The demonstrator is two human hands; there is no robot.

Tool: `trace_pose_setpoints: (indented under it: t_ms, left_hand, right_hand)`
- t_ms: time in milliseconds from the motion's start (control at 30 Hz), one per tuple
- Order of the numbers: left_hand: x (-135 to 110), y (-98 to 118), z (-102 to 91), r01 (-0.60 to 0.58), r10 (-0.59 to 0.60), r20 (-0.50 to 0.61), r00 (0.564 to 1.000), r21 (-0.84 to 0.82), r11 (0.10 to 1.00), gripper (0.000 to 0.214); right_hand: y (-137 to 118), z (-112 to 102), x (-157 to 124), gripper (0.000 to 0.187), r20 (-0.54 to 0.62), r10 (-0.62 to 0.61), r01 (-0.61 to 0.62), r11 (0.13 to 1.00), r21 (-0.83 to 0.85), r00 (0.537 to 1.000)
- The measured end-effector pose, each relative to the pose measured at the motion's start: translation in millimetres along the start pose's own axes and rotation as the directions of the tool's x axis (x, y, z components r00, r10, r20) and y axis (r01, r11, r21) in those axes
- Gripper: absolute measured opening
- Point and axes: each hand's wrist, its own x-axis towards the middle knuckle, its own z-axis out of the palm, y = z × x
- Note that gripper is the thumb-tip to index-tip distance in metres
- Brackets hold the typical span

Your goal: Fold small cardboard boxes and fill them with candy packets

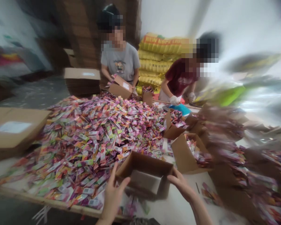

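Note:
An open cardboard box (150, 162) is held between my two hands over the near edge of the table, tilted so that I look into it. A pale flap or panel shows inside it. At its left corner is my left hand (112, 192), thumb toward the near side and fingers along the outer wall. My right hand (181, 184) grips the right wall, with the thumb near the rim. Just beyond the box spreads a large heap of small colourful sachets (100, 134), mostly purple, pink and orange.
Cardboard boxes filled with sachets (187, 153) line the right side, blurred farther out. A closed carton (16, 125) stands at left, flat cardboard (81, 81) behind. Across the table, one person (120, 62) holds a box; another (181, 76) leans over the table. Yellow sacks (154, 65) are stacked behind.

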Motion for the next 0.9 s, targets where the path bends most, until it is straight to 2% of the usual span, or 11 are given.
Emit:
trace_pose_setpoints:
  t_ms: [67,100,233,300,367,500,633,700,767,833,900]
  left_hand:
    - [-9.7,-7.5,6.1,-0.178,0.157,0.175,0.972,0.107,0.978,0.068]
    - [-12.5,-12.2,6.7,-0.286,0.244,0.247,0.938,0.153,0.946,0.062]
    - [-9.9,-31.1,-7.7,-0.623,0.459,0.478,0.749,0.275,0.732,0.076]
    - [-6.5,-36.8,-15.4,-0.672,0.459,0.542,0.704,0.298,0.678,0.071]
    - [-6.0,-40.6,-16.1,-0.629,0.403,0.542,0.738,0.335,0.701,0.053]
    - [-10.5,-48.8,2.2,-0.389,0.248,0.351,0.903,0.421,0.820,0.056]
    - [-14.7,-52.8,17.2,-0.330,0.271,0.202,0.941,0.381,0.864,0.080]
    - [-17.3,-49.7,16.3,-0.359,0.317,0.170,0.933,0.397,0.844,0.094]
    - [-19.9,-43.2,12.6,-0.438,0.397,0.190,0.898,0.468,0.767,0.092]
    - [-20.6,-33.9,10.6,-0.568,0.479,0.312,0.820,0.544,0.618,0.067]
    - [-16.7,-22.8,14.1,-0.718,0.502,0.514,0.695,0.534,0.447,0.041]
  right_hand:
    - [6.6,4.6,-3.9,0.070,0.161,0.057,-0.055,0.998,-0.016,0.985]
    - [13.9,9.9,-3.6,0.074,0.149,0.075,-0.067,0.996,-0.058,0.986]
    - [57.8,35.4,6.0,0.075,-0.215,0.003,-0.072,0.947,-0.314,0.977]
    - [74.7,38.9,10.7,0.072,-0.259,-0.047,-0.060,0.920,-0.387,0.965]
    - [78.5,32.4,13.9,0.066,-0.227,-0.044,-0.054,0.910,-0.410,0.973]
    - [37.6,14.1,17.9,0.050,-0.132,-0.126,0.059,0.904,-0.423,0.983]
    - [-19.3,31.6,7.6,0.033,0.113,-0.351,0.339,0.693,-0.636,0.929]
    - [-24.9,49.0,-6.2,0.027,0.156,-0.399,0.382,0.588,-0.713,0.904]
    - [-11.2,64.3,-22.3,0.015,0.139,-0.414,0.374,0.566,-0.734,0.900]
    - [13.2,75.1,-35.9,0.016,0.145,-0.423,0.384,0.558,-0.736,0.894]
    - [36.7,81.8,-43.9,0.022,0.179,-0.430,0.407,0.527,-0.746,0.885]
